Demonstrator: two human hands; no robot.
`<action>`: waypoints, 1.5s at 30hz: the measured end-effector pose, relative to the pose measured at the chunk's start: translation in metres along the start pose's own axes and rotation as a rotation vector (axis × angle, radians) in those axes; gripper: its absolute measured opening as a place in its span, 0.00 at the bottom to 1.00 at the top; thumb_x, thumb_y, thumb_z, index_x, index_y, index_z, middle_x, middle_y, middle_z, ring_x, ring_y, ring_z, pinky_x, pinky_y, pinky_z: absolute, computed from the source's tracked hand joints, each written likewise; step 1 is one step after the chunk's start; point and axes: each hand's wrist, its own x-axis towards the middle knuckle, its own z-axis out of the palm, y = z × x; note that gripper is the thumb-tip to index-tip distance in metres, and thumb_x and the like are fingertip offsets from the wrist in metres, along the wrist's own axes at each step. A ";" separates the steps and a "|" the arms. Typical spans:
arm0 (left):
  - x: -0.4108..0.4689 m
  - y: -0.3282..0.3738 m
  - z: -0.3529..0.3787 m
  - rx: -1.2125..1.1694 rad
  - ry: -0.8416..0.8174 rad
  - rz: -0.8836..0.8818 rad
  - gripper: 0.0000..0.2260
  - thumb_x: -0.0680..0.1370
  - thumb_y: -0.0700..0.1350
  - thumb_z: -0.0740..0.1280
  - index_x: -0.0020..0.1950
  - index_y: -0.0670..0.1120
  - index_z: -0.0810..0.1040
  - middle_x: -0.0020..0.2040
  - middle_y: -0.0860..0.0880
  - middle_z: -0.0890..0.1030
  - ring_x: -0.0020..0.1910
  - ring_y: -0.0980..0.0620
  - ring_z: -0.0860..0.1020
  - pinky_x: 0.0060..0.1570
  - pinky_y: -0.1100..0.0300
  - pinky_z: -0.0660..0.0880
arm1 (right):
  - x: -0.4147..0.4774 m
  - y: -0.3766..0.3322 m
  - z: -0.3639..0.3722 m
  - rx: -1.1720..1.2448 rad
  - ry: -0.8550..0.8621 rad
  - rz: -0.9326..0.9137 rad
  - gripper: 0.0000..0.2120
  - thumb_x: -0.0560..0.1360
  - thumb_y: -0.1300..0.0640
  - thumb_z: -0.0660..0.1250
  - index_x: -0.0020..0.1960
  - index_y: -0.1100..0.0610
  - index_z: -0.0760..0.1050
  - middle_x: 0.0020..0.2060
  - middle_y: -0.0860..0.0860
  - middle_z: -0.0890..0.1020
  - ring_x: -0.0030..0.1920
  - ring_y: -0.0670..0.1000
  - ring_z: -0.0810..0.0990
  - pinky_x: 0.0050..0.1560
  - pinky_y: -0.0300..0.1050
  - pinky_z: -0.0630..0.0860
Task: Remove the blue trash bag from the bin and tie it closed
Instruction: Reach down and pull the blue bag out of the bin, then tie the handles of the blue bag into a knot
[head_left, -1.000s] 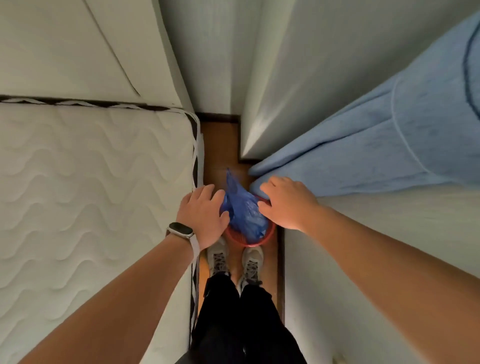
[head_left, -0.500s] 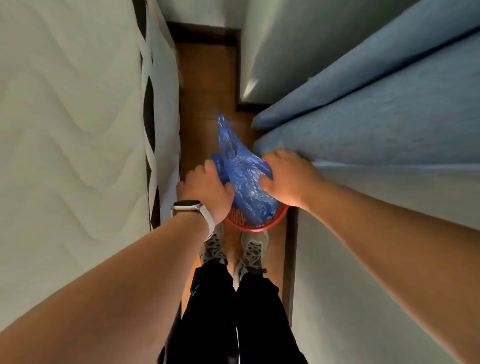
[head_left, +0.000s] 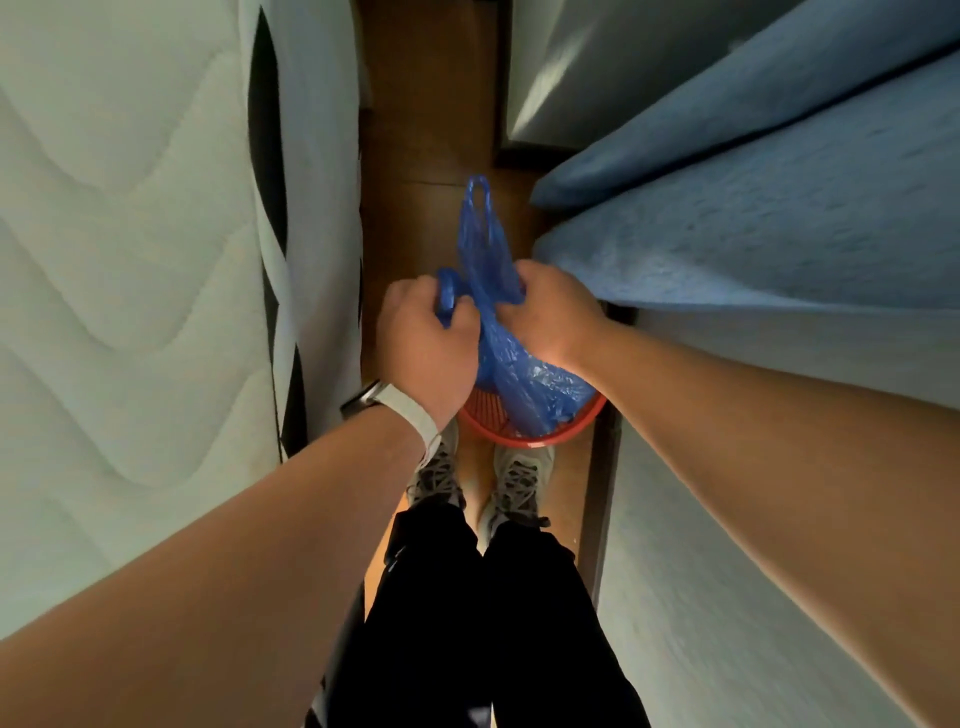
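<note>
A blue plastic trash bag (head_left: 519, 374) sits with its lower part inside a small red slotted bin (head_left: 540, 435) on the wooden floor, just in front of my shoes. My left hand (head_left: 423, 345), with a watch on its wrist, is closed on the bag's left handle loop. My right hand (head_left: 556, 306) grips the bag's upper right side. The bag's other handle loop (head_left: 480, 223) sticks up free beyond my hands. The bag's mouth is gathered between both hands.
A white quilted mattress (head_left: 140, 260) stands close on the left. A blue cloth-covered surface (head_left: 753, 218) and a pale wall (head_left: 727, 571) crowd the right. The wooden floor strip (head_left: 431, 119) between them is narrow. My legs and grey shoes (head_left: 514, 483) fill the near floor.
Both hands have closed tighter on the bag and drawn its top up and together. More of the red bin's rim shows. The view has tilted further down.
</note>
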 end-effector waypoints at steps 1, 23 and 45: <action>-0.002 0.002 -0.001 -0.033 -0.006 0.005 0.06 0.73 0.46 0.64 0.37 0.47 0.71 0.45 0.44 0.74 0.42 0.48 0.74 0.43 0.61 0.66 | -0.005 -0.002 -0.002 0.039 -0.008 0.002 0.07 0.72 0.50 0.66 0.36 0.48 0.72 0.33 0.46 0.79 0.38 0.50 0.79 0.39 0.46 0.74; -0.165 0.201 -0.165 -0.161 -0.211 0.335 0.05 0.74 0.45 0.66 0.41 0.45 0.79 0.61 0.55 0.76 0.60 0.61 0.72 0.62 0.59 0.68 | -0.255 -0.158 -0.161 0.513 0.178 0.076 0.10 0.78 0.54 0.58 0.40 0.50 0.74 0.33 0.49 0.77 0.34 0.48 0.74 0.38 0.48 0.70; -0.336 0.425 -0.353 -0.496 -0.082 0.706 0.03 0.74 0.44 0.66 0.42 0.46 0.78 0.37 0.52 0.79 0.37 0.55 0.77 0.42 0.60 0.74 | -0.490 -0.306 -0.349 0.557 0.507 -0.396 0.13 0.79 0.55 0.58 0.41 0.58 0.76 0.33 0.52 0.79 0.31 0.47 0.71 0.37 0.44 0.70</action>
